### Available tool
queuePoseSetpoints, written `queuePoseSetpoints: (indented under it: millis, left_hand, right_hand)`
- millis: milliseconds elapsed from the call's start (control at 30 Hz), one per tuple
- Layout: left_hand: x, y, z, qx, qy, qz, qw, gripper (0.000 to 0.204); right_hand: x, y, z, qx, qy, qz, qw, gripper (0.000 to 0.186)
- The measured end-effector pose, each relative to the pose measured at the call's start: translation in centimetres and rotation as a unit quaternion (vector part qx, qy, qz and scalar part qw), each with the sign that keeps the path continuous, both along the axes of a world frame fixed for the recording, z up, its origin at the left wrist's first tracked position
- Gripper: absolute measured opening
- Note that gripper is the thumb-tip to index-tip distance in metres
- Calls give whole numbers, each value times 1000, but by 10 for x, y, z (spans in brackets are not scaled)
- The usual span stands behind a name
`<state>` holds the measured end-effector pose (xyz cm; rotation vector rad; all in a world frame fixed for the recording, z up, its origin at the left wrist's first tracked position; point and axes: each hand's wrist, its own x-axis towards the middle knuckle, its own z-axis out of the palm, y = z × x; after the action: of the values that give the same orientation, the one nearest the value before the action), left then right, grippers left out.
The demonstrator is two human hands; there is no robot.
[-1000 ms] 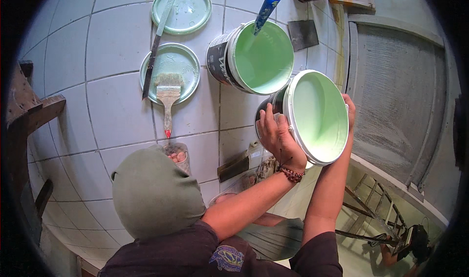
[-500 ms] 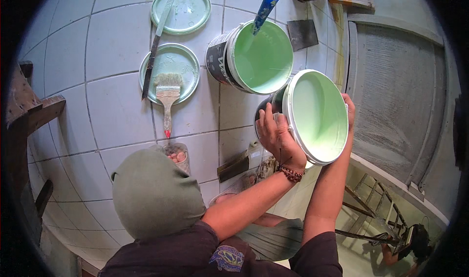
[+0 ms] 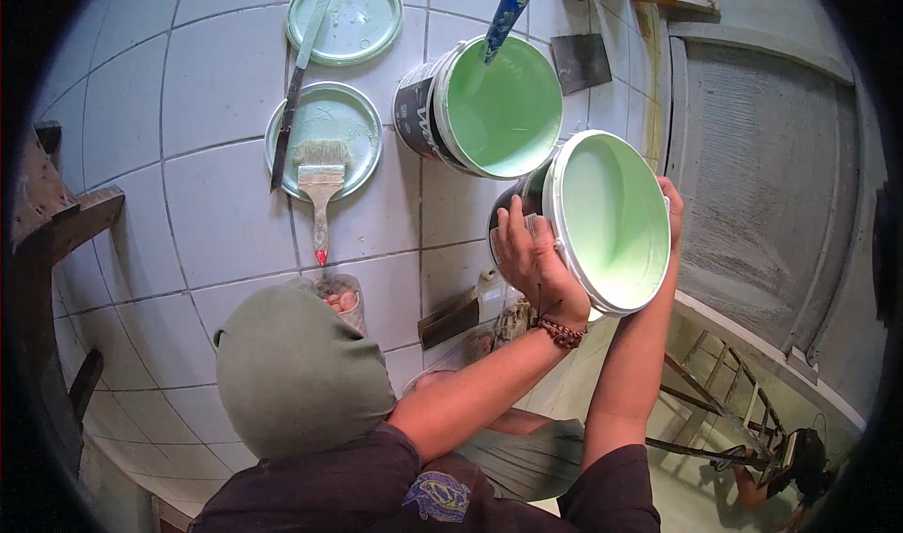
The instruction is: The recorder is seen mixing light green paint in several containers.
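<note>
Both my hands hold a paint bucket, tilted, with pale green paint inside. My left hand presses against its dark side, fingers partly curled round it. At the far-right rim my right hand grips the bucket; most of its fingers are hidden behind it. Just beyond, touching or nearly touching the tilted one, a second bucket of green paint stands on the tiles. A blue handle sticks up out of it; its lower end is not clear.
Two green-smeared lids lie to the left. A wide paintbrush rests on the nearer one, and a long flat blade spans both. A dark square sheet lies behind the buckets. A grey door stands at right, a ladder below it.
The view has shifted very slightly, so things sit a little higher and to the left. My hands keep the same hold on the tilted bucket.
</note>
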<state>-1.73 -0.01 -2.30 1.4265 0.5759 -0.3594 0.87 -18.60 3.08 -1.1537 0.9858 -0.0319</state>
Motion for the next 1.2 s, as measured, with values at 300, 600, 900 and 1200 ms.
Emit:
queuePoseSetpoints:
  millis: [300,600,900,1200]
  left_hand:
    - [7,4,5,-20,20,12,1000,51]
    - [-1,0,-2,5,3,-5,1000,52]
    - [8,13,4,-55,11,14,998,53]
    - [10,30,-11,-102,-25,15,994,49]
  right_hand:
    - [13,19,9,19,-4,-9,1000,29]
    - [9,13,7,0,-8,13,1000,29]
    - [-20,-12,-7,-61,-55,53,995,22]
    - [-23,31,-7,-66,-104,13,992,24]
